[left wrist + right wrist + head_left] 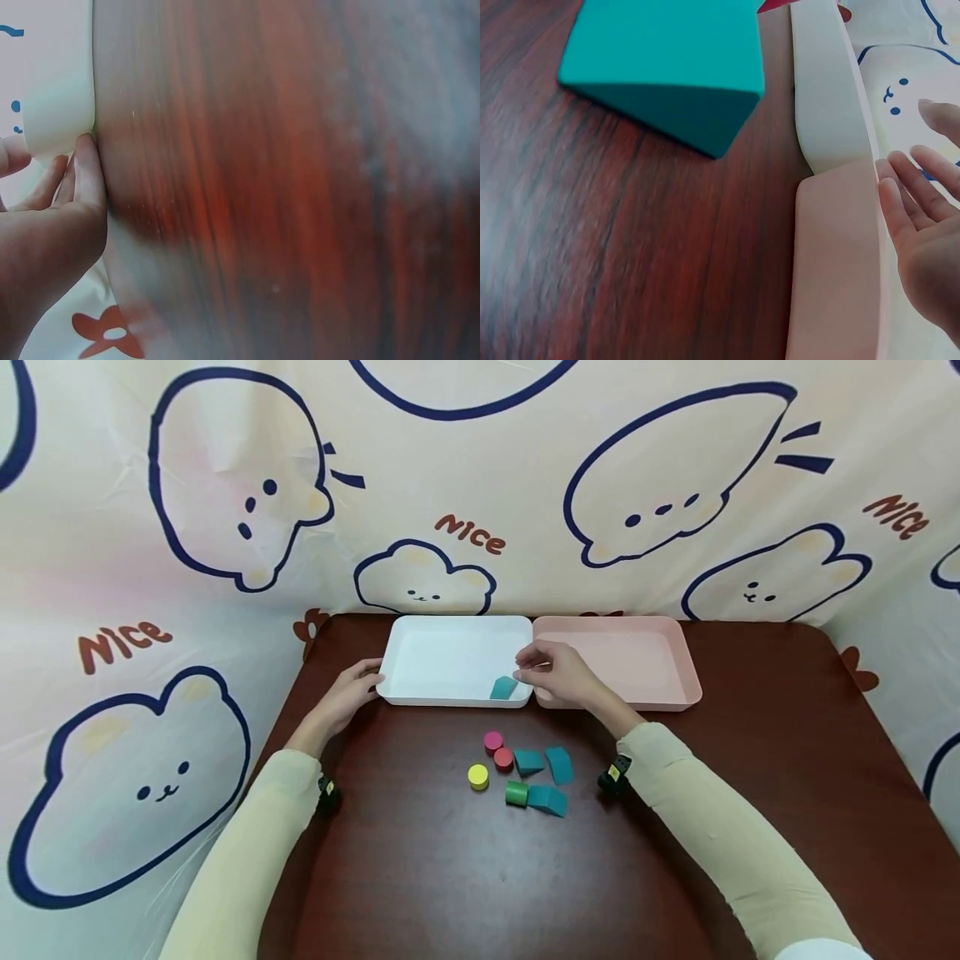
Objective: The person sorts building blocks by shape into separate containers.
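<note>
At the near left end of the white tray (450, 702), my left hand (348, 692) grips the edge. The left wrist view shows its thumb by the rim and its fingers along the low outer wall (60, 82). My right hand (558, 672) hovers where the white tray meets the pink tray (622, 705), its fingers spread and holding nothing in the right wrist view. Just under its fingertips, a teal block (503, 687) lies in the white tray's near right corner. Another teal wedge block (667, 45) looms large near the right wrist camera.
On the brown table (435, 868), in front of the trays, lie a magenta cylinder (492, 742), a red cylinder (503, 760), a yellow cylinder (478, 777), a green cylinder (517, 793) and several teal blocks (548, 800). A printed cloth (525, 510) hangs behind the trays.
</note>
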The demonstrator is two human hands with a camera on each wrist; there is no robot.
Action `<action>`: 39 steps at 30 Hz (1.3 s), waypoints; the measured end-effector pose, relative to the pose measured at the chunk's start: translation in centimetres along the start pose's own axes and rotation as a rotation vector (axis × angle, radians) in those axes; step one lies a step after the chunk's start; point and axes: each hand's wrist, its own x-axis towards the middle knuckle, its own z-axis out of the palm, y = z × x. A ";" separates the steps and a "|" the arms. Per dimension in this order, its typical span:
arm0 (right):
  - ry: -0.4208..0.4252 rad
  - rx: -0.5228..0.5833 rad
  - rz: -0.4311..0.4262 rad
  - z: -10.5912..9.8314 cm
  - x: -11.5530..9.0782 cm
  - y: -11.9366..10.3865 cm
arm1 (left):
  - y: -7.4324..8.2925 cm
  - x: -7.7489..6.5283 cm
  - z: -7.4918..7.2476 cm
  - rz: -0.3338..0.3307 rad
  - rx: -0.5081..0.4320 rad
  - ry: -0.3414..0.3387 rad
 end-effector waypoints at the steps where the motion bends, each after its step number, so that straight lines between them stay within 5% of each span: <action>1: -0.002 -0.002 0.001 -0.1 -0.2 0.0 | -0.1 0.0 0.1 -0.002 0.000 0.004; 14: -0.037 0.031 -0.062 -1.0 -3.5 -0.8 | -0.5 0.1 0.6 -0.005 -0.010 0.020; 39: -0.209 -0.055 -0.159 0.8 -7.8 -0.5 | 0.0 -0.2 0.1 0.007 -0.025 0.008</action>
